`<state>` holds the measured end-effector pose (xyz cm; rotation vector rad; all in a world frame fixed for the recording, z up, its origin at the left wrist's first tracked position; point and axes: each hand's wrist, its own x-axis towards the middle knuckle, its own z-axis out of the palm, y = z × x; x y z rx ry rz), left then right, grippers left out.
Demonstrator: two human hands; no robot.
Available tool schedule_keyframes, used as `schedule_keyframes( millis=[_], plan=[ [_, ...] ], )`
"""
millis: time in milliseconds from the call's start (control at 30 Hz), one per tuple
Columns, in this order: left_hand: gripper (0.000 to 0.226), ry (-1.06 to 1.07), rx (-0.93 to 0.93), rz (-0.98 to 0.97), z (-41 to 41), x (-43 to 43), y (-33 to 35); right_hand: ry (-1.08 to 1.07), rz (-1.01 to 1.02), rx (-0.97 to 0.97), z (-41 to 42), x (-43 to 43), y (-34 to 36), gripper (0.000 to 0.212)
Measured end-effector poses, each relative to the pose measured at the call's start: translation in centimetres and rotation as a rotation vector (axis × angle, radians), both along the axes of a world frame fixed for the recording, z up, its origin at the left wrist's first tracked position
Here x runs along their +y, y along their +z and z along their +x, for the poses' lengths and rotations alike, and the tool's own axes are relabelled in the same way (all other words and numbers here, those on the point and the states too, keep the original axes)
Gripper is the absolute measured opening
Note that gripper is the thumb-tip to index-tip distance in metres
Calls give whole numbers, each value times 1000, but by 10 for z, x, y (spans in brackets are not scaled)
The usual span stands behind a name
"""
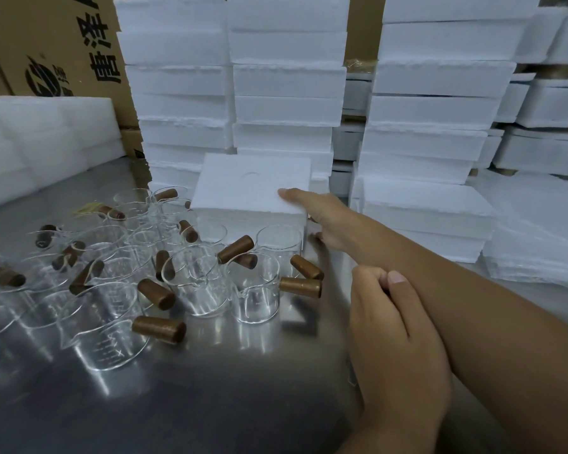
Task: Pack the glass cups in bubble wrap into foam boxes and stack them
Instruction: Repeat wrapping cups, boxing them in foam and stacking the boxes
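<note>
A closed white foam box sits on the steel table, just behind the cups. My right hand grips its front right corner, thumb on the lid and fingers down the side. My left hand lies against my right forearm with its fingers curled and the thumb on the arm; nothing shows in it. Several clear glass cups with brown wooden handles stand and lie crowded on the table's left half. No bubble wrap is visible on them.
Tall stacks of white foam boxes rise behind the table, with more stacks to the right. Soft white foam sheets are piled at the left and others at the right. A printed cardboard carton stands at the back left.
</note>
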<state>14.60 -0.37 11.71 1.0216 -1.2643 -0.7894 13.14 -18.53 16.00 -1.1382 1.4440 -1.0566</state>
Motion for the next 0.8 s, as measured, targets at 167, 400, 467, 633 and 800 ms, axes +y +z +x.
schedule_keyframes(
  millis=[167, 400, 467, 633, 800],
  plan=[
    [27, -29, 21, 18, 0, -1, -1, 70, 34, 125, -5, -1, -2, 94],
    [28, -79, 19, 19, 0, 1, 0, 178, 45, 561, -7, 5, 12, 100],
    [27, -79, 30, 20, 0, 1, 0, 178, 33, 619, -4, 5, 13, 97],
    [28, -94, 91, 72, 0, -1, 1, 200, 55, 607, -1, 5, 16, 80],
    [30, -111, 110, 107, -1, -1, 0, 202, 77, 669, -5, 4, 16, 68]
  ],
)
